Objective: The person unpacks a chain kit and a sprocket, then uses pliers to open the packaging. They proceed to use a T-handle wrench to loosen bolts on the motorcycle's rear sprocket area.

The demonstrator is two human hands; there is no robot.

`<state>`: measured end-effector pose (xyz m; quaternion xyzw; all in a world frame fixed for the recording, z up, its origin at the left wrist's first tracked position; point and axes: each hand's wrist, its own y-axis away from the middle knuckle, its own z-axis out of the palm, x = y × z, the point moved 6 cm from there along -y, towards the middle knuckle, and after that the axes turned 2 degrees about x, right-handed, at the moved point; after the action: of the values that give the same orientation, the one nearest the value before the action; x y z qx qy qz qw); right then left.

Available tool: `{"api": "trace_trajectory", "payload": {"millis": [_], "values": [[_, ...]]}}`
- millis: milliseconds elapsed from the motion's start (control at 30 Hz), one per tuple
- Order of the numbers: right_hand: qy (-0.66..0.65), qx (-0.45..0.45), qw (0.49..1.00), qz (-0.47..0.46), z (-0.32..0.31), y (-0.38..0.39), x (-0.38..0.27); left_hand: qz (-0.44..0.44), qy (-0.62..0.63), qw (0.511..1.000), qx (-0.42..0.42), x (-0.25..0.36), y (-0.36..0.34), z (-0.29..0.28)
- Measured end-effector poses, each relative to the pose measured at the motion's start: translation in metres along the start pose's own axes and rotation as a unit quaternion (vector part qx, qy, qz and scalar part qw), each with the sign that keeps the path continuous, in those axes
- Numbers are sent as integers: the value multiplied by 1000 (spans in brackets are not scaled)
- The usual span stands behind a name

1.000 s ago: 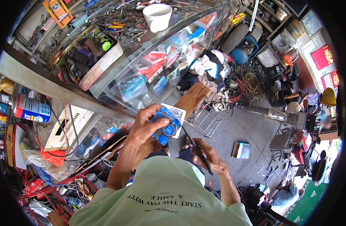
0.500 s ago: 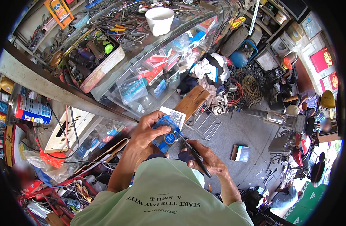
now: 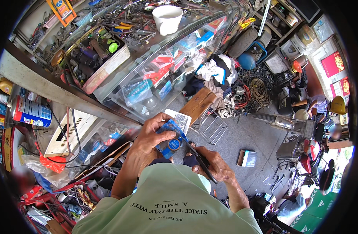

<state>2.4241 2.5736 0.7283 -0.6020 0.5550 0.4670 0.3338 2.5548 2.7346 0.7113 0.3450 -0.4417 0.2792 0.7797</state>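
Note:
In front of my chest, my left hand [image 3: 149, 136] grips a blue package [image 3: 169, 146] with a round label, thumb pressed across its upper part. My right hand [image 3: 214, 165] is closed around a slim black-handled tool [image 3: 204, 167]. The tool slants from below my fingers up to the right edge of the package; its far end meets or overlaps that edge. Whether it is a knife or scissors cannot be made out. Just beyond the package lies a white-rimmed rectangular item [image 3: 180, 120] with a grey speckled face, at the near end of a wooden bench [image 3: 204, 102].
A glass display counter [image 3: 128, 76] with boxes inside stands ahead, topped by a white cup [image 3: 167, 19] and a tray of tools [image 3: 108, 68]. A small box [image 3: 247, 158] lies on the floor to the right. Motorcycles [image 3: 303, 150] and other people are farther right.
Both hands keep nearly the same grip and place. The package and the black-handled tool have shifted only very slightly, along with a small shift of the whole view.

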Motion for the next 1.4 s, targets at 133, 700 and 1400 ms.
{"api": "trace_trajectory", "payload": {"millis": [133,700,1400], "values": [[0,-2,1000,12,1,2,-5,-10,-2,1000,-2,0,1,-1],[56,28,998,24,11,-1,-11,-12,-9,999,-34,-5,15,4],[109,-7,993,38,23,-12,-11,-65,-20,996,-49,-9,23,-2]]}}
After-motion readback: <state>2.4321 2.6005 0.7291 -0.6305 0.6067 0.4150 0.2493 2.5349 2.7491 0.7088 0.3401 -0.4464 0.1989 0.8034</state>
